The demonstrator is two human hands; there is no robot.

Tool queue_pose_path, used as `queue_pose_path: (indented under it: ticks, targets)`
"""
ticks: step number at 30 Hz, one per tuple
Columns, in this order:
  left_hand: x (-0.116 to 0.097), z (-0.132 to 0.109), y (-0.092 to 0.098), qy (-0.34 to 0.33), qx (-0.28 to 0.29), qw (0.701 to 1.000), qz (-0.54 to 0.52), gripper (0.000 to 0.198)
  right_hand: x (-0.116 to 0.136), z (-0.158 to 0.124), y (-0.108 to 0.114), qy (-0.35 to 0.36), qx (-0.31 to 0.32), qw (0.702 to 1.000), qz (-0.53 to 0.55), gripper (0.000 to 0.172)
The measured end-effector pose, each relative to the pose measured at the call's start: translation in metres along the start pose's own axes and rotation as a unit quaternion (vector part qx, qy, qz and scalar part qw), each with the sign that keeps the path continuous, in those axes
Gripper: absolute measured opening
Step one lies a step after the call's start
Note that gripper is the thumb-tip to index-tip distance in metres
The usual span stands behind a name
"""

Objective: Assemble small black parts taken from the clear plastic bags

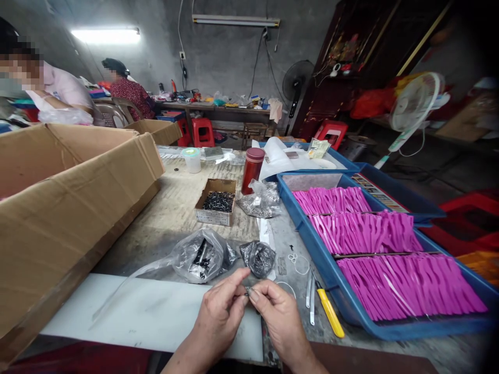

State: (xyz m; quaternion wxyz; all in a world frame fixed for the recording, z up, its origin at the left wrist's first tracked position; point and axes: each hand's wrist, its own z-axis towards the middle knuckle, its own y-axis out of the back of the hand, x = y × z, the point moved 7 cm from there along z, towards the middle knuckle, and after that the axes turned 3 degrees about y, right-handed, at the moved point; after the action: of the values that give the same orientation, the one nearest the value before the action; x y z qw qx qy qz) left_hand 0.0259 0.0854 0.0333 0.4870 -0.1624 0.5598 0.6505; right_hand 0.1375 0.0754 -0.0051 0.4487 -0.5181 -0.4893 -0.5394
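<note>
Head view shows both hands meeting at the near middle of the worktop (171,208), above the edge of a white board (148,311). The left hand (220,314) and the right hand (278,317) each pinch a tiny dark part (247,293) between thumb and forefinger, so the fingers (237,278) of both are closed narrowly on it; the part is too small to name more exactly. Just beyond the hands lie a clear plastic bag of black pieces (198,255) and, beside it to the right, a smaller bag of dark pieces (258,258). Farther back stands a small cardboard box (217,214) holding black pieces, with a bag of silvery pieces (261,202) to its right and a red canister (252,170) upright behind that. A white lidded cup (192,160) stands far left of the canister. Right of the hands lie a yellow-handled tool (330,312) and pale tweezers (311,293), both near the wall of a blue tray (312,240) packed with three rows of magenta plastic strips (366,234). A large open carton (70,208) fills the left side. Two other people (62,91) sit at the far left, well apart from the hands, and a white fan (413,101) stands at the far right.
</note>
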Motion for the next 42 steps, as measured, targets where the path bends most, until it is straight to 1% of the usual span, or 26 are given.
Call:
queue_pose_path:
  ticks: [4, 10, 17, 23, 26, 29, 31, 33, 34, 35, 37, 38, 40, 42]
  targets:
    - [0.0, 0.0, 0.0, -0.002, 0.004, 1.0, 0.005, 0.042, 0.001, 0.0, 0.0, 0.005, -0.002, 1.0, -0.001, 0.021]
    - [-0.003, 0.0, 0.002, -0.011, -0.006, 1.0, 0.007, 0.042, -0.001, -0.001, 0.0, 0.002, -0.004, 1.0, -0.01, 0.022]
    - [-0.001, 0.0, 0.002, 0.005, -0.008, 1.0, -0.008, 0.042, -0.003, -0.001, -0.001, 0.004, -0.002, 1.0, -0.014, 0.021]
    - [0.01, -0.001, -0.003, 0.064, 0.028, 0.997, -0.046, 0.042, -0.004, -0.001, -0.005, 0.002, 0.009, 1.0, 0.004, 0.017]
    - [0.015, 0.005, 0.007, 0.093, 0.028, 0.993, -0.071, 0.041, -0.006, 0.002, 0.001, -0.006, 0.004, 1.0, 0.013, 0.017]
    - [0.021, 0.024, 0.029, 0.113, 0.0, 0.99, -0.085, 0.039, -0.006, 0.011, 0.018, 0.007, -0.017, 1.0, -0.023, 0.019]
    - [0.028, 0.045, 0.047, 0.125, -0.033, 0.989, -0.079, 0.039, -0.002, 0.02, 0.03, 0.027, -0.025, 0.996, -0.075, 0.018]
    - [0.036, 0.07, 0.063, 0.127, -0.057, 0.989, -0.042, 0.04, 0.005, 0.03, 0.038, 0.051, -0.016, 0.986, -0.155, 0.018]
    - [0.04, 0.083, 0.07, 0.125, -0.069, 0.99, -0.005, 0.041, 0.008, 0.036, 0.039, 0.066, -0.006, 0.975, -0.21, 0.019]
    - [0.045, 0.097, 0.075, 0.122, -0.079, 0.989, 0.041, 0.041, 0.011, 0.041, 0.038, 0.082, 0.01, 0.958, -0.274, 0.021]
    - [0.056, 0.123, 0.082, 0.124, -0.093, 0.986, 0.068, 0.043, 0.015, 0.05, 0.033, 0.104, 0.037, 0.922, -0.371, 0.022]
    - [0.062, 0.135, 0.084, 0.126, -0.096, 0.984, 0.078, 0.043, 0.015, 0.054, 0.03, 0.112, 0.049, 0.908, -0.401, 0.022]
    - [0.072, 0.153, 0.084, 0.131, -0.092, 0.982, 0.098, 0.046, 0.014, 0.06, 0.023, 0.12, 0.066, 0.89, -0.435, 0.022]
    - [0.076, 0.162, 0.083, 0.132, -0.085, 0.981, 0.118, 0.05, 0.012, 0.064, 0.015, 0.127, 0.086, 0.868, -0.473, 0.021]
